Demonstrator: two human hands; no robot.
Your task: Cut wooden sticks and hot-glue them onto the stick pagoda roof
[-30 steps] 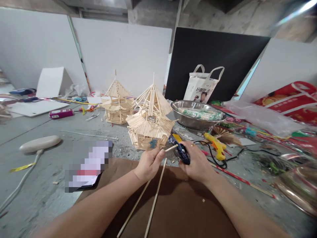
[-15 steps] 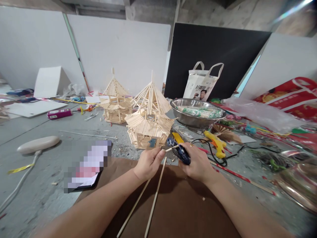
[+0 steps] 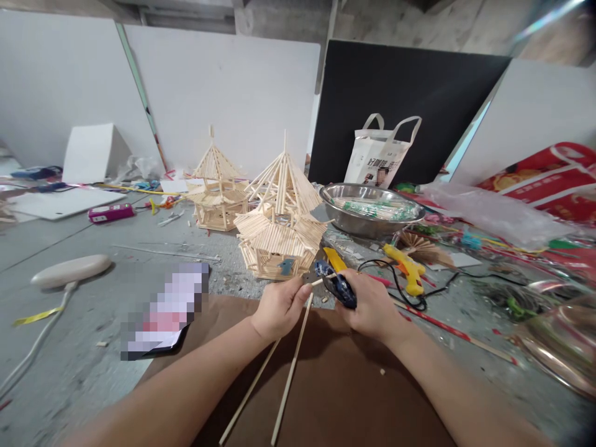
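Note:
My left hand [image 3: 282,309] is closed, pinching a thin wooden stick [image 3: 317,283] between thumb and fingers. The stick's far end reaches the jaws of a dark blue hand cutter [image 3: 342,290]. My right hand [image 3: 372,307] is wrapped round that cutter's handles; the exact spot where the blades meet the stick is partly hidden. Below my left hand, two long wooden sticks [image 3: 292,367] slant down over a brown sheet [image 3: 344,379]. Just beyond my hands stands a small pavilion model [image 3: 282,242] built of wooden sticks, with a pointed stick roof [image 3: 285,177] behind it.
Another stick pavilion [image 3: 216,192] stands back left. A steel bowl [image 3: 367,225] holds wrapped sticks. A yellow glue gun [image 3: 410,273] with a black cord lies to the right. On the left are a phone [image 3: 170,304] and a white corded device [image 3: 72,271]. Scraps litter the grey table.
Hardly anything differs. Both hands keep their holds on the stick and the cutter, with only a very slight shift; the view has tilted a little.

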